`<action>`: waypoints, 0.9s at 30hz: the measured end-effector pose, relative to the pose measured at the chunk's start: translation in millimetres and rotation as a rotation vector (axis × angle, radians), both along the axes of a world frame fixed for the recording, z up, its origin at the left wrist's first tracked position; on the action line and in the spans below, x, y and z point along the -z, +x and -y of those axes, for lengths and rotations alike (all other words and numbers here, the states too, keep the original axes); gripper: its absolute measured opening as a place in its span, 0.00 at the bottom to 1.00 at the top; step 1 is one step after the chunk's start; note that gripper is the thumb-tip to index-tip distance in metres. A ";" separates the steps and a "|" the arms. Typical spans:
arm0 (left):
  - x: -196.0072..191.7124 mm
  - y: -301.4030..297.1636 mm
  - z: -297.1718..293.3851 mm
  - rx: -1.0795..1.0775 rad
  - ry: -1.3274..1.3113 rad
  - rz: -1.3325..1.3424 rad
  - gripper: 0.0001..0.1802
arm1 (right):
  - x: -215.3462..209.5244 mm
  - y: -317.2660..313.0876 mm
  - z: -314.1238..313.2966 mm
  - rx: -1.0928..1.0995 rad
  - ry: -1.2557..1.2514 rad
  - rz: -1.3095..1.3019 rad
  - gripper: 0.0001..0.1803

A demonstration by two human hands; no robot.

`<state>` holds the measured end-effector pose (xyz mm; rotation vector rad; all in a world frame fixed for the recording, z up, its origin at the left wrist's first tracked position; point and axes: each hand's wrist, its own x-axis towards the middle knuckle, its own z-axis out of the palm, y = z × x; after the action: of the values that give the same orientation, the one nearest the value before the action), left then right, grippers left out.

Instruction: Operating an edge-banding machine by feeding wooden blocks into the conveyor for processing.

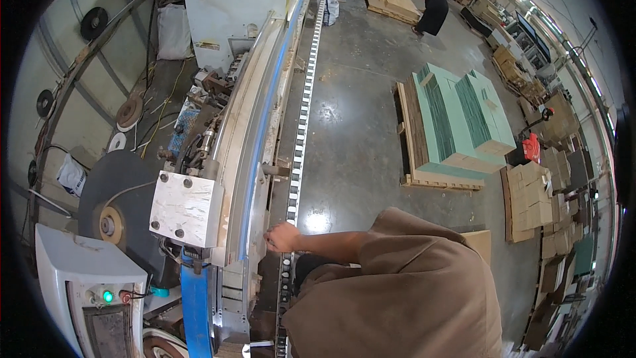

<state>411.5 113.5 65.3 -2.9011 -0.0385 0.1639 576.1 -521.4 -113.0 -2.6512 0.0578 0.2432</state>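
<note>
Two white bags (174, 32) stand at left, contents hidden; next, one grey-white control box (86, 255) with one lit green button (108, 296) and one silver metal block (185, 209) with four bolts. One long, pale metal machine rail (244, 126), blue-striped, runs just left of the right hand (281, 237), fingers curled; any grip cannot be told. Farther right, one wooden pallet (440, 182) bears pale green boards (490, 109).

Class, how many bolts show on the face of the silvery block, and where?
4: upper-left bolt, upper-middle bolt, lower-left bolt, lower-middle bolt. More may be hidden on the far sides of the block.
</note>
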 end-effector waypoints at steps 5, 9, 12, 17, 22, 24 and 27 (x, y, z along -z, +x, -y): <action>26.4 -9.7 -32.7 -0.010 0.001 -0.153 0.42 | -3.3 1.9 -0.9 -0.023 -0.019 -0.024 0.19; 32.8 -11.7 -57.3 -0.005 0.025 -0.261 0.48 | -13.6 1.7 -0.1 -0.020 -0.013 -0.050 0.20; 33.9 -5.3 -67.2 0.011 0.053 -0.299 0.51 | -7.1 -1.6 1.6 0.000 -0.016 -0.009 0.20; 21.3 1.8 -43.4 0.196 -0.072 0.022 0.44 | 0.2 -0.2 -6.5 -0.031 -0.011 -0.008 0.21; 78.7 48.1 111.3 0.356 0.531 0.016 0.42 | 11.1 8.1 -5.4 0.072 0.117 -0.141 0.24; 94.0 80.1 187.2 0.322 -0.411 0.258 0.59 | 5.8 1.7 10.8 0.113 0.094 -0.075 0.23; 96.6 116.4 263.6 0.192 -0.728 0.168 0.52 | 8.2 2.8 8.8 0.073 0.022 -0.021 0.18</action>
<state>527.9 -150.1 -31.3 -3.6060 0.3390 -0.1333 578.8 -530.2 -121.2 -2.6192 0.1570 0.2456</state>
